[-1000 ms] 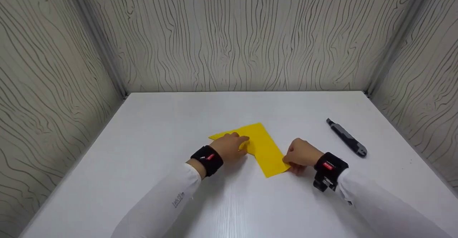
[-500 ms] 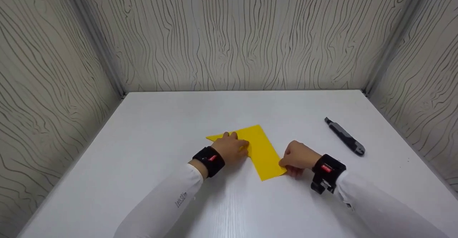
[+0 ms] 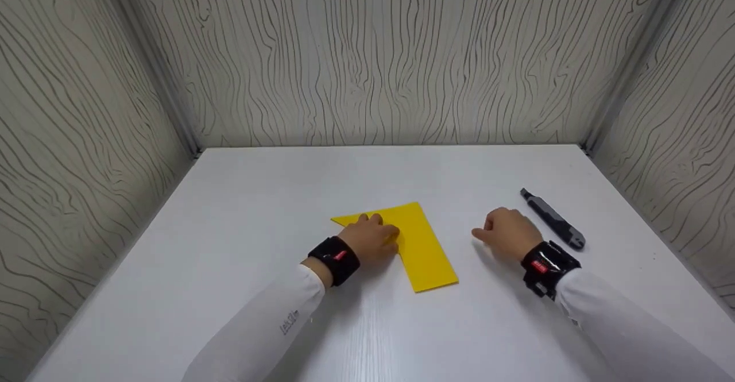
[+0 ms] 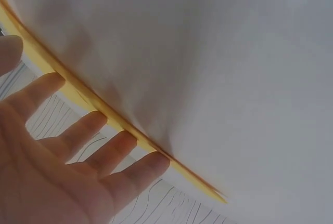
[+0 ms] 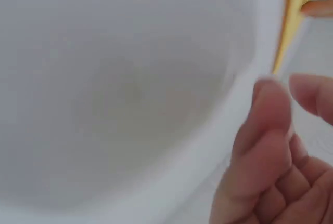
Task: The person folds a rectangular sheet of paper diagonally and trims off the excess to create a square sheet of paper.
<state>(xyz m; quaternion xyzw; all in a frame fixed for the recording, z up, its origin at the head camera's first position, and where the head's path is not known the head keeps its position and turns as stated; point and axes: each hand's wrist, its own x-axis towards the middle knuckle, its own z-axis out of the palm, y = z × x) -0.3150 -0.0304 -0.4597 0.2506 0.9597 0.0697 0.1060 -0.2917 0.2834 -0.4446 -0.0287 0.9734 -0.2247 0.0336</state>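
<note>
A folded sheet of yellow paper (image 3: 428, 250) lies on the white table in an angled shape, with one arm running left and the other toward the front. My left hand (image 3: 370, 238) rests on its left part. In the left wrist view, the spread fingertips (image 4: 153, 164) press on the yellow paper (image 4: 99, 102). To the right of the paper, my right hand (image 3: 508, 232) is apart from it and holds nothing. Seen from the right wrist, its fingers are loosely curled, with the thumb separate; a strip of the yellow paper (image 5: 291, 24) shows beyond them.
A black and grey utility knife (image 3: 554, 220) lies to the right, just beyond my right hand. Wood-grain panels (image 3: 367, 54) enclose the white table (image 3: 258, 186) at the back and both sides. Each wrist wears a black strap (image 3: 336, 260).
My right hand has let go of the paper's front right corner and moved right and back, toward the knife. That corner now lies uncovered. My left hand has stayed on the paper.
</note>
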